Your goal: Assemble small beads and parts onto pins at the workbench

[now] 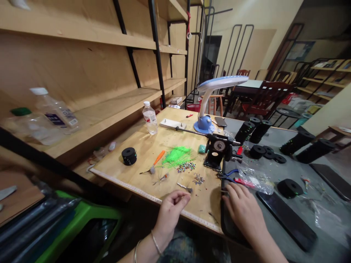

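My left hand (173,210) is at the front edge of the wooden table, thumb and fingers pinched together; whatever they hold is hidden. Just beyond its fingertips lies a small piece with a thin pale stem and a dark, fuzzy end (188,189). My right hand (244,207) reaches down at the left edge of the grey mat (274,142), fingers curled, with a thin dark item (224,191) at the fingertips that I cannot make out. Blue-handled pliers (229,174) lie right beyond that hand. Small multicoloured beads (187,167) and bright green strands (177,156) are spread farther back.
A black clamp-like device (216,151) with a long rod stands mid-table, before a blue-and-white lamp (204,124). Black foam spools (129,156), an orange-handled tool (159,157) and a water bottle (150,118) stand or lie leftward. A black phone (287,221) lies right. Shelves line the left wall.
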